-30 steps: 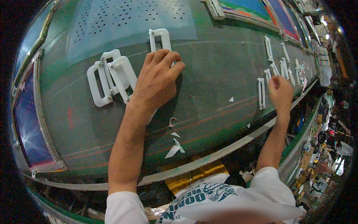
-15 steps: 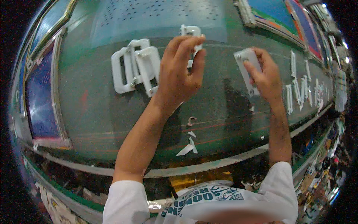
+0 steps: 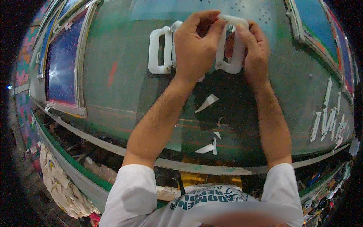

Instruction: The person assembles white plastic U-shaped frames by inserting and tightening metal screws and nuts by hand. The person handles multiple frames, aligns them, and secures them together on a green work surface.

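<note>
A person in a white printed shirt stands at a dark green worktable, both bare forearms reaching forward. The left hand and right hand meet over a white plastic frame piece, a rounded rectangle with a slot, held upright just above the table. Fingers of both hands are curled and pinched around its top edge. Just left lies a similar white frame, flat on the table. White offcut slivers lie nearer the person. The step looks like trimming or fitting this piece; any further handling would seem to need a steady two-handed grip.
</note>
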Motion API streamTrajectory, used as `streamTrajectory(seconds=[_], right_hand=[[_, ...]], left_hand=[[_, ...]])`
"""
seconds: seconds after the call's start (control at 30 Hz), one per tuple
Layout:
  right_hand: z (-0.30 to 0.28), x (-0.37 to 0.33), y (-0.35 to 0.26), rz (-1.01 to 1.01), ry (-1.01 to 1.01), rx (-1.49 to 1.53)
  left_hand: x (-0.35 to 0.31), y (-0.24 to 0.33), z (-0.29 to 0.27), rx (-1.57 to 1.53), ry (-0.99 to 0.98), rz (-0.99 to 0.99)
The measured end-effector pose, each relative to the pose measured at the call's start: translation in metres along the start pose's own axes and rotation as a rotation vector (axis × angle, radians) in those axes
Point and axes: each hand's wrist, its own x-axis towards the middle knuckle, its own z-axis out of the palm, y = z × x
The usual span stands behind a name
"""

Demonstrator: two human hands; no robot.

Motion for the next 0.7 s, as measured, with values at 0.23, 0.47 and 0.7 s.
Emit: streamTrajectory(seconds=[0.23,0.47,0.7], right_hand=[[0.000,-0.009,0.001,-0.240,-0.082,-0.160],[0.014,-0.026,0.006,-0.024,-0.176,0.173],[0.019,-0.034,0.008,-0.016,-0.162,0.007]], left_hand=[[-0.006,0.010,0.003,0.095,-0.024,0.232],[-0.011,0.016,0.006,0.339,0.088,0.388],[-0.006,0.018,-0.007,0.790,0.074,0.660]])
